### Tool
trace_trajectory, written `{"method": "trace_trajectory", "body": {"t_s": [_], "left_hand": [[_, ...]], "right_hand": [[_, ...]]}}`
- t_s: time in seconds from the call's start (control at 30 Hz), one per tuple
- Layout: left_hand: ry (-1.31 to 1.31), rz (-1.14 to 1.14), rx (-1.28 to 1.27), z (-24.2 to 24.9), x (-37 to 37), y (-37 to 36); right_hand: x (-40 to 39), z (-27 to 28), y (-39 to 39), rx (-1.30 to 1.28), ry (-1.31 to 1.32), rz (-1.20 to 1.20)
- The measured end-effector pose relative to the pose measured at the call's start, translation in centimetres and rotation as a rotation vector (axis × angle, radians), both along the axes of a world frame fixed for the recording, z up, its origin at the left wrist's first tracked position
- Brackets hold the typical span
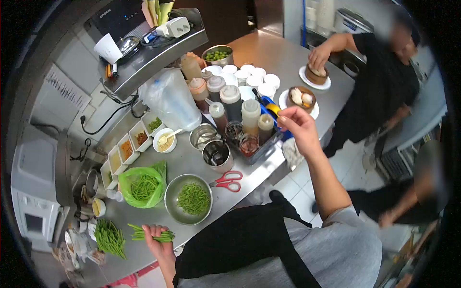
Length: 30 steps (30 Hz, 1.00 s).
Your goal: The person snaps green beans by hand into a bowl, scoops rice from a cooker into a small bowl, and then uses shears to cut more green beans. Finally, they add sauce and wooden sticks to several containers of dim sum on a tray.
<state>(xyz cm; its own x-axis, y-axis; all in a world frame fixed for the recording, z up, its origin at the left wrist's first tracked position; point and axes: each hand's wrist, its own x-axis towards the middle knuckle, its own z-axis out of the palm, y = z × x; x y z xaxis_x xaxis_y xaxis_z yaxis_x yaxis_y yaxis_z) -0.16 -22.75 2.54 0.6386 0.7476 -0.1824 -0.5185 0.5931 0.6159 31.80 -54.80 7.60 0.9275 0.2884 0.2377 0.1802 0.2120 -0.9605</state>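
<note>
My left hand point(161, 240) is closed around a bunch of green beans point(138, 233) at the counter's front edge. To its left lies a larger pile of green beans point(110, 238). Beyond it are a green plastic bag point(126, 191) of beans and a metal bowl point(169, 207) holding cut green pieces. Red-handled scissors point(227, 181) lie right of the bowl. My right hand point(297, 126) is raised at the right, near the squeeze bottles point(250, 115) and a steamer basket point(309, 102); its thumb and fingertips are pinched together, and anything between them is too small to make out.
Several condiment containers point(126, 150), a small white bowl point(164, 140) and metal cups point(217, 156) line the metal counter point(230, 204). A shelf point(158, 53) overhangs the back. One person point(379, 81) touches another steamer at the right; a second person point(408, 201) is lower right.
</note>
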Motion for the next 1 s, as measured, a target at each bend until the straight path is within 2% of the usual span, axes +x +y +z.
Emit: {"method": "trace_trajectory", "body": {"t_s": [0.07,0.17,0.23,0.3,0.43,0.57,0.63,0.7,0.77,0.83,0.9,0.93,0.97,1.0], "left_hand": [[-0.085,-0.017,0.061,0.1,2.2,-2.3],[-0.083,0.048,0.009,1.6,7.0,-8.3],[0.007,0.073,0.042,2.5,9.7,-12.0],[-0.019,0.108,0.035,3.4,11.0,-14.5],[-0.031,0.237,0.073,3.3,10.4,-17.6],[-0.031,0.347,0.079,2.6,7.9,-18.5],[-0.019,0.398,0.086,2.6,7.3,-18.7],[-0.022,0.413,0.116,2.7,7.2,-18.2],[-0.042,0.403,0.134,2.8,7.4,-17.7],[-0.067,0.363,0.146,3.5,8.0,-16.9],[-0.097,0.324,0.105,4.0,9.1,-15.9],[-0.096,0.294,0.075,4.2,9.5,-15.6],[-0.094,0.28,0.11,4.5,9.9,-15.3],[-0.084,0.249,0.138,4.9,10.6,-14.9]], "right_hand": [[5.0,1.1,0.7,-0.118,-0.147,0.18],[10.7,1.5,6.6,-0.324,-0.432,0.463],[12.7,1.4,11.2,-0.671,-0.899,0.471],[13.0,0.9,14.8,-0.908,-0.908,0.589],[12.4,0.2,17.5,-1.064,-0.914,0.71],[13.5,-0.2,17.7,-0.956,-0.881,0.697],[14.1,0.9,16.8,-0.863,-0.854,0.645],[15.1,3.6,15.1,-0.763,-0.954,0.533],[14.6,10.1,11.2,-0.574,-0.849,0.445],[13.5,15.1,8.6,-0.136,-0.685,0.284],[12.8,17.0,7.8,0.41,-0.416,0.439],[13.3,16.3,8.3,0.509,-0.398,0.438],[13.3,15.4,8.1,0.515,-0.27,0.531],[12.7,14.4,7.5,0.491,-0.237,0.498]]}}
